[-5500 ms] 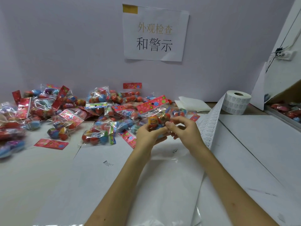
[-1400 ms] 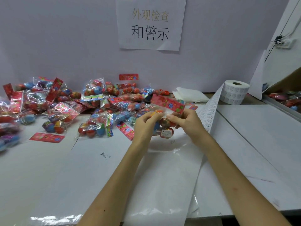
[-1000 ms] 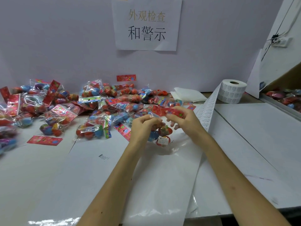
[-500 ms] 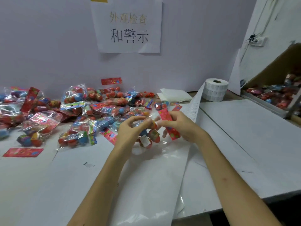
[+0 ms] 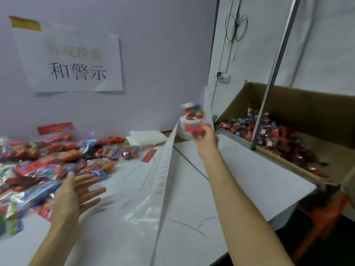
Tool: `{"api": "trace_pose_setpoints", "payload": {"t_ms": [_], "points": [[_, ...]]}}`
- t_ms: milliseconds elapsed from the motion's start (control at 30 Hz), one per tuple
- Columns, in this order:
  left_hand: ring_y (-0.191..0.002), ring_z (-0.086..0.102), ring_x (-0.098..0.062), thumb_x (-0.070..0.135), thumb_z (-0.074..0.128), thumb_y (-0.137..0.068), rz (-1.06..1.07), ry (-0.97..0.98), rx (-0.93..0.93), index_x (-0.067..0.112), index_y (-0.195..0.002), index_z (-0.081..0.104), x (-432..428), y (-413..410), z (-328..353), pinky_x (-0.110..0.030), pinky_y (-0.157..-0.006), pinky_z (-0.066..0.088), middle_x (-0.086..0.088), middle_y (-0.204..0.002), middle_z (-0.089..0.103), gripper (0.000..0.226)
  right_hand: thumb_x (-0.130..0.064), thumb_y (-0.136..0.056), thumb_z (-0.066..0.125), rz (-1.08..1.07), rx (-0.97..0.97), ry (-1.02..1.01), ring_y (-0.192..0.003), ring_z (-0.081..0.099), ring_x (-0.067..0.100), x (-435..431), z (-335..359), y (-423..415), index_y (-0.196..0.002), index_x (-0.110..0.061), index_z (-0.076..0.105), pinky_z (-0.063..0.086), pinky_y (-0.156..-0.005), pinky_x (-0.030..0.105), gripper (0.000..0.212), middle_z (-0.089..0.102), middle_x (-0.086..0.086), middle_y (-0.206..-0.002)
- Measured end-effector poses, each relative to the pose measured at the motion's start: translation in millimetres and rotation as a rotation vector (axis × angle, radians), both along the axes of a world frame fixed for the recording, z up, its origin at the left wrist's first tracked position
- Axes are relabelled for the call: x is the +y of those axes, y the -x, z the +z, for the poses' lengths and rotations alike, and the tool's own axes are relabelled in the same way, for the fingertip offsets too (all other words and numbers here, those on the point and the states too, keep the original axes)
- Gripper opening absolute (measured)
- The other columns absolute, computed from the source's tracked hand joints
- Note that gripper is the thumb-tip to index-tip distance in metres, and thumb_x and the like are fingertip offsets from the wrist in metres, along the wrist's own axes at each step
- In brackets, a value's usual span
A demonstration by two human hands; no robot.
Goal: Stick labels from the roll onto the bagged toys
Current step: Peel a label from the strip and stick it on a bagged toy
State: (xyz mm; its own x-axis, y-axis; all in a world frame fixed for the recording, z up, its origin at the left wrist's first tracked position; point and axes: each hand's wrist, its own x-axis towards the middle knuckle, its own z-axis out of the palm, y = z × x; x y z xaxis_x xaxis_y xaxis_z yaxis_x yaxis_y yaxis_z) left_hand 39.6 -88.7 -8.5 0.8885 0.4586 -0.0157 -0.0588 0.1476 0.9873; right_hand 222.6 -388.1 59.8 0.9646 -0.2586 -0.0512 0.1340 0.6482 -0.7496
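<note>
Toy bag upright, header down | right hand gripping header

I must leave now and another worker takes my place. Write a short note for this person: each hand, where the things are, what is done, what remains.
Right hand: raised, grip closed on one bagged toy by its red header card, held up towards the cardboard box on the right.
Left hand: open, empty, above the near edge of the pile of bagged toys.
Label roll: at the back of the table, partly hidden behind the held bag; its strip runs towards you.
Done: the box already holds many bags.
Left: drop this bag into the box, then label the pile.
</note>
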Motion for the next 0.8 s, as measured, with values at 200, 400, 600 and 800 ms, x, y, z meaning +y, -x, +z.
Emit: {"api": "trace_pose_setpoints", "payload": {"t_ms": [200, 400, 600, 800], "points": [[-0.093, 0.070, -0.033, 0.047, 0.022, -0.111, 0.023, 0.002, 0.014, 0.010, -0.103, 0.068, -2, -2, 1, -0.039, -0.078, 0.053, -0.014, -0.115, 0.071, 0.059, -0.016, -0.102, 0.053, -0.041, 0.187, 0.190, -0.094, 0.072, 0.027, -48, -36, -7, -0.126, -0.006, 0.058, 0.054, -0.076, 0.032, 0.027, 0.070, 0.015, -0.118], [-0.085, 0.070, -0.030, 0.034, 0.026, -0.112, 0.074, 0.023, 0.054, 0.010, -0.098, 0.067, -8, 1, 4, -0.034, -0.070, 0.053, -0.012, -0.112, 0.071, 0.049, -0.001, -0.097, 0.051, 0.048, 0.000, 0.442, -0.063, 0.063, 0.018, 8, -12, 11, -0.102, -0.004, 0.068, 0.052, -0.062, 0.023, 0.018, 0.067, 0.012, -0.080], [-0.081, 0.073, -0.030, 0.025, 0.037, -0.108, 0.114, 0.071, 0.109, 0.009, -0.098, 0.068, -7, 4, 6, -0.036, -0.063, 0.058, -0.008, -0.107, 0.074, 0.036, -0.003, -0.096, 0.058, 0.357, -0.332, 0.934, -0.065, 0.069, 0.012, 110, 28, 40, -0.093, -0.015, 0.072, 0.054, -0.059, 0.020, 0.018, 0.072, 0.005, -0.080], [-0.078, 0.070, -0.029, 0.021, 0.048, -0.104, 0.147, 0.242, 0.185, 0.012, -0.091, 0.067, -3, 4, 10, -0.039, -0.069, 0.058, -0.006, -0.094, 0.072, 0.024, -0.033, -0.093, 0.070, 0.573, -0.347, 1.553, -0.098, 0.059, 0.018, 192, -20, 37, -0.120, -0.019, 0.067, 0.046, -0.081, 0.029, 0.031, 0.062, -0.002, -0.109]]}}
